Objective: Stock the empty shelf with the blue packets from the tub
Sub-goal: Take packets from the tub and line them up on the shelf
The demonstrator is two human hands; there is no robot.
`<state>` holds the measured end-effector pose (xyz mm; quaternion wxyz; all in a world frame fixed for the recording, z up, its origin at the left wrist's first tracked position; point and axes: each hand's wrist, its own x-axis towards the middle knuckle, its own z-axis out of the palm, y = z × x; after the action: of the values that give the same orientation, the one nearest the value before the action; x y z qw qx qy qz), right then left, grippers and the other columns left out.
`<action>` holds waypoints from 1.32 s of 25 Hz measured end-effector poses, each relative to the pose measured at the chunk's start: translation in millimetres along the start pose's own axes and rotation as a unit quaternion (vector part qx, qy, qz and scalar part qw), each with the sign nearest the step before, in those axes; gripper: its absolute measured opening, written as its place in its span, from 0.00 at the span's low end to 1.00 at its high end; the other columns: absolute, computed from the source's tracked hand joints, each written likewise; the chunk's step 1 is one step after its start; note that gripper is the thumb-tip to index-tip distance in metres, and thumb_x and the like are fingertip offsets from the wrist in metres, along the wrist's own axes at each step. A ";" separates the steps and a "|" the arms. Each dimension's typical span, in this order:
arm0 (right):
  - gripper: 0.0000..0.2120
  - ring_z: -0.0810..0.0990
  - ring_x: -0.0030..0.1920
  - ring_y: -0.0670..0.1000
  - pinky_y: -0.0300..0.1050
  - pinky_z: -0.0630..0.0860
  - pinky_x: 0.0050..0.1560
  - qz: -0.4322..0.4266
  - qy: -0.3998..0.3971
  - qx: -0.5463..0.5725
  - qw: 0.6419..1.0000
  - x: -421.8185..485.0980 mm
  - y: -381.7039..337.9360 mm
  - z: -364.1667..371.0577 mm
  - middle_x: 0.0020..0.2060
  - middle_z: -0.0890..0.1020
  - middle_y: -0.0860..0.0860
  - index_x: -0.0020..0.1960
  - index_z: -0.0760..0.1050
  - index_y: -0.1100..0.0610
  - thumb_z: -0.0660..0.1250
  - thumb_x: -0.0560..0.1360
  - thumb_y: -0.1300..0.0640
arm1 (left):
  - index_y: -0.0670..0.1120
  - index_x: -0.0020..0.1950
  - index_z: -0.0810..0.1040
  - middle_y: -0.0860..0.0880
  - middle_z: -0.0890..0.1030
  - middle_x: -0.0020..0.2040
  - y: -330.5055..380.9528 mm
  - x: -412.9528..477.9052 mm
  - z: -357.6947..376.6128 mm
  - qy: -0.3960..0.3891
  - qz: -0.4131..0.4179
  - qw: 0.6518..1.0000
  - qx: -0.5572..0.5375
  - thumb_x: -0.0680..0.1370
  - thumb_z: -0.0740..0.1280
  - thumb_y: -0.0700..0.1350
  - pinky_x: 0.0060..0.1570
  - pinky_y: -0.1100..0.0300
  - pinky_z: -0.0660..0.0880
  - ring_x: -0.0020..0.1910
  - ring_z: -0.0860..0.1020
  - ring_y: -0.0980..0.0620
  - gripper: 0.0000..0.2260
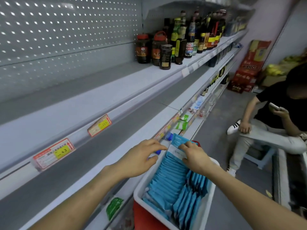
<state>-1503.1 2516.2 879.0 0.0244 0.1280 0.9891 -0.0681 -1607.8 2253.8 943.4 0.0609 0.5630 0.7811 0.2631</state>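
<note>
A white tub (206, 203) stands low in the middle, packed with two rows of upright blue packets (167, 181). My right hand (194, 156) is at the tub's far end and pinches a blue packet (178, 141) that sticks up above the others. My left hand (141, 156) reaches over the tub's left rim, fingers spread toward the same packets, touching their tops. The long grey shelf (86, 146) to the left is bare, with price tags (53, 154) on the rail above it.
Dark sauce bottles and jars (179, 42) fill the upper shelf at the right. Green packets (113, 207) lie on the lower shelf. A person in black (279, 113) sits on a stool at the right, holding a phone. Red cartons (247, 68) are stacked at the aisle's end.
</note>
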 end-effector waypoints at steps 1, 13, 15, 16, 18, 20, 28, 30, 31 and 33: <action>0.27 0.72 0.65 0.58 0.53 0.74 0.62 -0.001 0.001 0.003 1.000 2.0 1.5 3.9 0.64 0.73 0.53 0.73 0.69 0.51 0.67 0.74 0.56 | 0.56 0.73 0.74 0.55 0.75 0.64 -1.1 1.0 0.5 0.000 0.000 1.000 0.000 0.81 0.63 0.44 0.65 0.51 0.73 0.64 0.73 0.55 0.20; 0.22 0.73 0.59 0.54 0.52 0.74 0.59 -0.079 -0.049 0.058 0.994 29.2 6.4 14.0 0.57 0.77 0.50 0.66 0.75 0.45 0.65 0.74 0.61 | 0.59 0.72 0.73 0.60 0.72 0.64 -31.6 24.8 -3.8 0.000 -0.024 1.000 0.016 0.82 0.64 0.44 0.64 0.59 0.72 0.63 0.72 0.61 0.20; 0.23 0.75 0.59 0.53 0.51 0.75 0.58 -0.090 -0.070 0.063 0.992 31.6 6.4 15.8 0.58 0.77 0.50 0.68 0.76 0.46 0.64 0.76 0.63 | 0.60 0.72 0.73 0.61 0.72 0.64 -35.0 32.1 -1.3 -0.003 -0.022 1.000 0.014 0.82 0.64 0.44 0.64 0.61 0.72 0.63 0.72 0.62 0.20; 0.23 0.76 0.59 0.53 0.50 0.76 0.57 -0.091 -0.074 0.065 0.991 32.2 6.4 16.4 0.58 0.78 0.50 0.68 0.76 0.46 0.64 0.76 0.64 | 0.60 0.72 0.73 0.61 0.72 0.64 -37.1 35.4 0.6 -0.006 -0.022 1.000 0.012 0.82 0.64 0.44 0.63 0.63 0.71 0.63 0.72 0.62 0.20; 0.23 0.77 0.58 0.53 0.49 0.76 0.56 -0.095 -0.079 0.066 0.990 31.5 8.0 16.1 0.57 0.78 0.49 0.68 0.76 0.46 0.64 0.76 0.64 | 0.61 0.72 0.73 0.62 0.72 0.64 -42.6 42.2 5.2 -0.017 -0.023 1.000 0.004 0.82 0.63 0.44 0.64 0.64 0.70 0.63 0.72 0.62 0.20; 0.24 0.77 0.58 0.52 0.49 0.77 0.56 -0.094 -0.078 0.077 0.990 27.4 14.5 8.0 0.56 0.77 0.48 0.67 0.76 0.45 0.64 0.75 0.64 | 0.59 0.72 0.74 0.61 0.73 0.63 -49.8 52.2 11.6 -0.030 -0.026 0.999 -0.001 0.82 0.63 0.43 0.64 0.63 0.71 0.63 0.72 0.61 0.20; 0.25 0.76 0.60 0.52 0.49 0.75 0.58 -0.037 -0.060 0.062 0.996 -20.5 87.4 -41.1 0.60 0.77 0.48 0.68 0.74 0.42 0.66 0.75 0.61 | 0.54 0.73 0.75 0.55 0.73 0.66 -58.3 135.7 77.1 -0.121 0.044 0.991 0.038 0.80 0.63 0.41 0.68 0.53 0.70 0.66 0.70 0.55 0.21; 0.24 0.76 0.60 0.51 0.47 0.75 0.57 -0.014 -0.059 0.056 0.997 -35.9 105.0 -44.1 0.60 0.77 0.47 0.69 0.74 0.41 0.66 0.76 0.61 | 0.55 0.73 0.74 0.54 0.71 0.68 -52.4 149.6 92.6 -0.134 0.080 0.985 0.079 0.80 0.63 0.43 0.69 0.51 0.68 0.68 0.68 0.53 0.21; 0.24 0.76 0.59 0.50 0.43 0.73 0.55 -0.008 -0.054 0.052 0.997 -43.0 112.4 -44.4 0.59 0.77 0.46 0.69 0.74 0.41 0.67 0.77 0.60 | 0.56 0.73 0.73 0.53 0.71 0.69 -48.6 154.8 98.2 -0.138 0.093 0.982 0.094 0.80 0.63 0.43 0.69 0.51 0.67 0.69 0.68 0.52 0.22; 0.23 0.75 0.59 0.47 0.37 0.70 0.53 0.003 -0.052 0.053 0.997 -54.7 123.9 -44.7 0.59 0.76 0.44 0.69 0.73 0.40 0.67 0.77 0.59 | 0.56 0.74 0.72 0.53 0.70 0.68 -42.2 162.4 106.9 -0.145 0.107 0.977 0.112 0.80 0.63 0.44 0.69 0.51 0.67 0.69 0.67 0.52 0.22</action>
<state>-1419.8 2627.5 910.9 0.0691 0.1282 0.9812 -0.1266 -1659.9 2428.8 864.5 0.0815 0.6789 0.7236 0.0941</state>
